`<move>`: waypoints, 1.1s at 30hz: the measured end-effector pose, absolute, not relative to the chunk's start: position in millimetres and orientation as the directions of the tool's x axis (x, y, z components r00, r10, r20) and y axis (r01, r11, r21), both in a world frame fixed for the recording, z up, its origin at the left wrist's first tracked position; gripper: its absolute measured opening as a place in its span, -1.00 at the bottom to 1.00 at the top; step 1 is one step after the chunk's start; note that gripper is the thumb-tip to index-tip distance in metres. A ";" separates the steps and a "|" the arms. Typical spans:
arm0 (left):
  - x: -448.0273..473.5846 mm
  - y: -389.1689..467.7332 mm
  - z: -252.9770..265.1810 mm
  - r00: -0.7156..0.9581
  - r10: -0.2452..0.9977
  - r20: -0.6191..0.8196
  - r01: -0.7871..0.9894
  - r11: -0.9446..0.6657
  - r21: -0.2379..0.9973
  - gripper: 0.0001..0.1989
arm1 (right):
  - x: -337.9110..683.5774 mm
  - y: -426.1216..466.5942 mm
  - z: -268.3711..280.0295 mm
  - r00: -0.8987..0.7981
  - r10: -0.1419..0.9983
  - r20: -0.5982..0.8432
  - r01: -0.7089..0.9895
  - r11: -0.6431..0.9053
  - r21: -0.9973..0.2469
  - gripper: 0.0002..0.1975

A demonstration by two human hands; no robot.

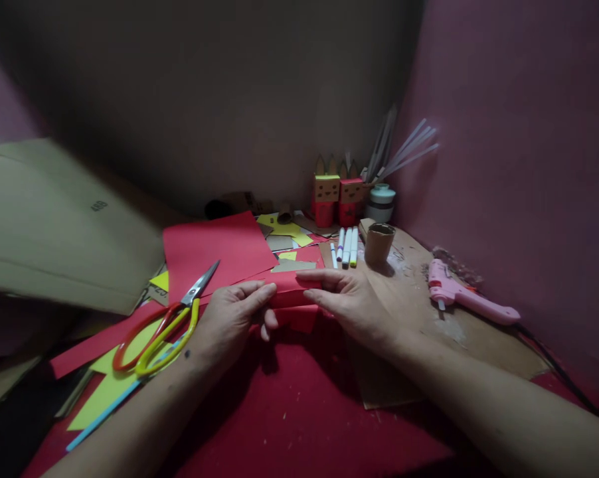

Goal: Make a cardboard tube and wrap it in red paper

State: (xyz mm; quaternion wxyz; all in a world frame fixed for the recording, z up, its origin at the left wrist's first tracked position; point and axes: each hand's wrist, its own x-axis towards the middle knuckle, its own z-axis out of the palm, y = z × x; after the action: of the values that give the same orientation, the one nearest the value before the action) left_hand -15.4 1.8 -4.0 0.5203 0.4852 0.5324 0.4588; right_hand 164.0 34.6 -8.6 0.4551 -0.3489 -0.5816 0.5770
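Cardboard tube standing open at 1 o'clock; contents not visible. Left hand and right hand are pinching a folded red paper piece between thumbs and fingertips at centre. Scissors lying at 9 o'clock, untouched.

The left hand and right hand cover the ends of the folded red paper — how their fingertips grip it cannot be told. The cardboard sheet is blurred and cut by the left edge — the glue gun cord leaves the frame.
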 end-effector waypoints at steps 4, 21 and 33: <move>-13.7 2.4 -2.3 0.002 0.996 -0.092 0.009 0.092 0.996 -0.80 | 165.8 38.1 -6.9 -0.318 0.947 0.040 -0.191 -0.023 -0.981 -0.75; -10.8 -0.6 -3.3 0.074 0.994 -0.079 -0.046 0.083 0.995 -0.42 | 169.7 40.2 -11.6 -0.426 0.903 -0.053 -0.238 -0.168 -0.957 -0.70; 0.0 -3.9 -12.6 0.156 0.984 -0.087 -0.186 0.115 0.976 -0.52 | 170.7 34.0 1.0 -0.404 0.913 -0.061 -0.171 -0.141 -0.975 -0.65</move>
State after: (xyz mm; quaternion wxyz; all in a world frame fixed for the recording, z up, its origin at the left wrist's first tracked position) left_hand 0.0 -3.9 -12.6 0.6067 0.4579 0.4354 0.4823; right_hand 170.7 34.0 1.0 0.4086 -0.3619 -0.5124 0.6630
